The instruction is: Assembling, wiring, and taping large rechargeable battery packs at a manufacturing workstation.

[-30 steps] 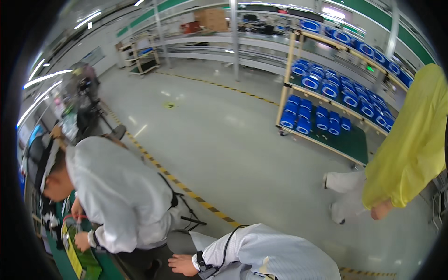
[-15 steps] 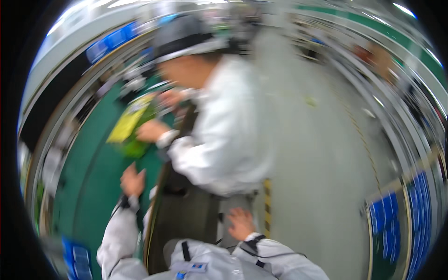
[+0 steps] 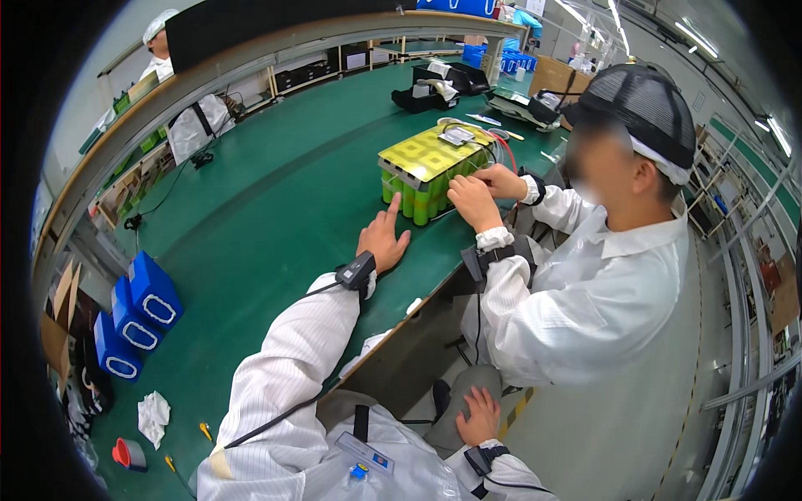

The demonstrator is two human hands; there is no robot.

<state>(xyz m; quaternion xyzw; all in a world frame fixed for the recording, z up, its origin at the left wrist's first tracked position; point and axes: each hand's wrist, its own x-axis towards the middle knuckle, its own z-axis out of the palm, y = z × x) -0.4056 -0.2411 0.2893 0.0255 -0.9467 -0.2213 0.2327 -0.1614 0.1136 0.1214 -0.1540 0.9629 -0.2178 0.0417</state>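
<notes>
On the green worktop [image 3: 276,225] stands a battery pack [image 3: 422,190] of upright green cylindrical cells under a yellow top sheet, with wires at its far end. My left hand [image 3: 383,242] is at its near left side, index finger stretched toward the cells and nothing held. Whether that fingertip touches the cells I cannot tell. Low in the view, my right hand [image 3: 479,416] lies with fingers spread on a grey-clad knee [image 3: 464,392]. A co-worker's hands [image 3: 478,200] work at the right side of the pack; what they pinch is hidden.
Blue bins [image 3: 138,317] stand at the left, with a crumpled white cloth [image 3: 153,419] and a red-and-grey round container [image 3: 129,453] nearby. Black trays [image 3: 426,92] sit farther back. The co-worker [image 3: 585,275] sits close on my right, by the table edge.
My view has swung left, so the pack and co-worker now appear farther right. My left index finger now points at the pack. My right hand remains low by the knee.
</notes>
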